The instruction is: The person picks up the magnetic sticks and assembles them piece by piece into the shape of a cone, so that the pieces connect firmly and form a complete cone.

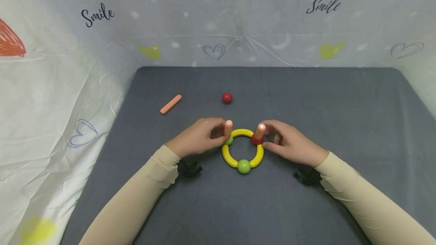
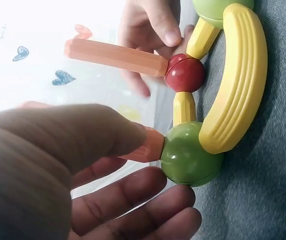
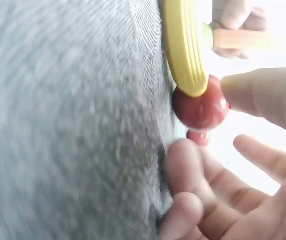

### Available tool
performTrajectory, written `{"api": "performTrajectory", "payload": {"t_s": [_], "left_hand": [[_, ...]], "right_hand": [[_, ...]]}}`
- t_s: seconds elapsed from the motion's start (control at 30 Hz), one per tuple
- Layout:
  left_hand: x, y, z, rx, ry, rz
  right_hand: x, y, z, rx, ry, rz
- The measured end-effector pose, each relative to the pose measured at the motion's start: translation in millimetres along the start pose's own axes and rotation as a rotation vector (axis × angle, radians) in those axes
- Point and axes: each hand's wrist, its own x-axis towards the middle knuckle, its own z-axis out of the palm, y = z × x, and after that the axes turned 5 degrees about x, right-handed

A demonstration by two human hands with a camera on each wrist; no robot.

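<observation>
A ring of curved yellow bars (image 1: 230, 158) joined by balls lies on the table, with a green ball (image 1: 243, 166) at its near side. From the left green ball (image 2: 191, 154) rises an orange stick (image 1: 228, 127), which my left hand (image 1: 201, 135) pinches between thumb and fingers. Another orange stick (image 1: 260, 131) stands up from the red ball (image 2: 185, 73) on the ring's right. Beside that ball is my right hand (image 1: 293, 141), its thumb (image 3: 262, 95) at the ball and its other fingers spread apart and relaxed.
Beyond the ring lie a loose red ball (image 1: 227, 98) and, farther left, a loose orange stick (image 1: 171, 104). The dark grey table (image 1: 340, 97) ends at a white printed sheet (image 1: 272, 22) at the back and left.
</observation>
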Motion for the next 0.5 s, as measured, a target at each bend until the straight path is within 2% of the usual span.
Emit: {"api": "performTrajectory", "payload": {"t_s": [0.2,0.37,0.5], "left_hand": [[3.3,-0.7,5.3,0.049,-0.026,-0.020],[4.4,-3.1,9.7,0.033,-0.054,-0.028],[4.7,-5.0,11.0,0.023,-0.042,-0.030]], "right_hand": [[1.0,0,1,-0.028,-0.034,-0.029],[0.2,2,1,-0.021,-0.026,-0.025],[-0.4,1,2,-0.016,-0.020,-0.016]]}}
